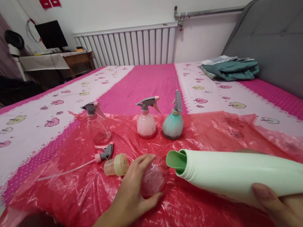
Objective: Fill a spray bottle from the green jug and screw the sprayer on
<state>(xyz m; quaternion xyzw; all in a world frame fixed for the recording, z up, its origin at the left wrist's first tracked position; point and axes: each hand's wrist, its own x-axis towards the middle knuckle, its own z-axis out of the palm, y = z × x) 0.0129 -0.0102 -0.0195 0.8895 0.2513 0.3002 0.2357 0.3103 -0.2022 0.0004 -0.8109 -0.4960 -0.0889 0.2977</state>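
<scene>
Plastic sheeting, red and crinkled, covers the near edge of the bed, probably to catch drips. On it the left hand curls its fingers around a clear round bottle with no top, steadying it with its mouth toward the pale green jug. The right hand grips that jug from below, tipped nearly flat, spout beside the bottle. A detached sprayer head lies close by; three capped spray bottles stand behind.
</scene>
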